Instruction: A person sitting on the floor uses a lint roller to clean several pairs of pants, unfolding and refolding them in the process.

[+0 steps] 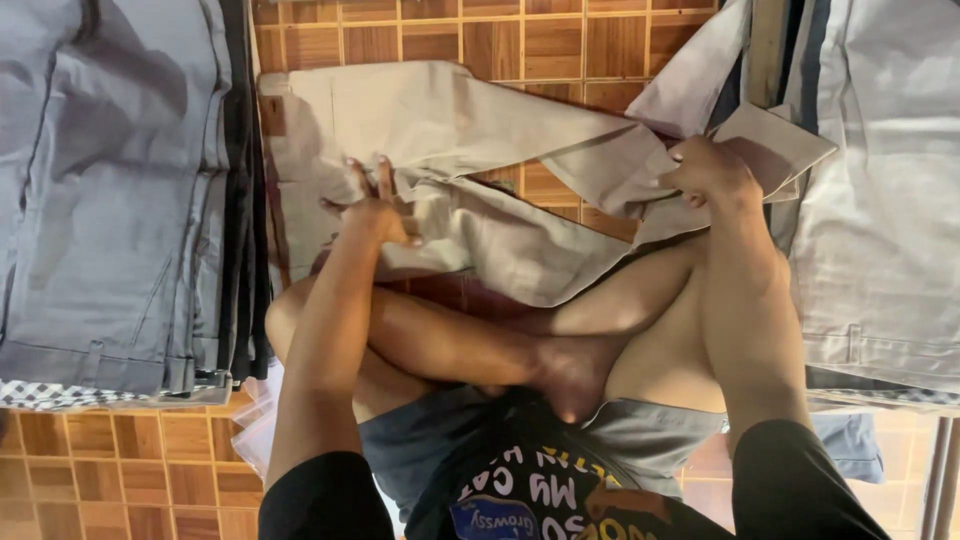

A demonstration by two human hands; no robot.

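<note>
Beige trousers (470, 140) lie crumpled and half-folded on the wooden tile floor, legs bunched rightward.

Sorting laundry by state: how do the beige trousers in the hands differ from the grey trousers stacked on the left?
The beige cotton trousers lie loose and creased across the wooden tile floor, gripped by the left hand and right hand; the grey folded trousers sit flat, stacked and untouched. Beige is lighter and warmer. Both are plain trousers.

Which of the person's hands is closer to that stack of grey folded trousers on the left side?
The left hand. It rests on the beige trousers, just right of the stack of grey folded trousers. The right hand grips the beige fabric far across, by the other pile.
</note>
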